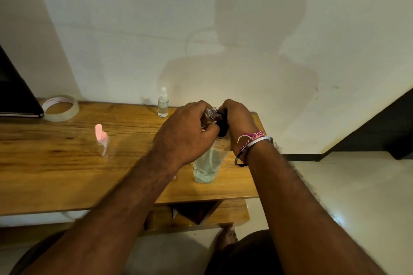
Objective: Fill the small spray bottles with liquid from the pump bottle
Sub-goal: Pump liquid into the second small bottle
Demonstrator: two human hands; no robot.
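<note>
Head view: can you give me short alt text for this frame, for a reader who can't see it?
A person's left hand holds a small open bottle at the black pump of a clear pump bottle, which the right hand works. On the wooden table stand a pink-capped spray bottle, a white-capped one and a tape roll.
</note>
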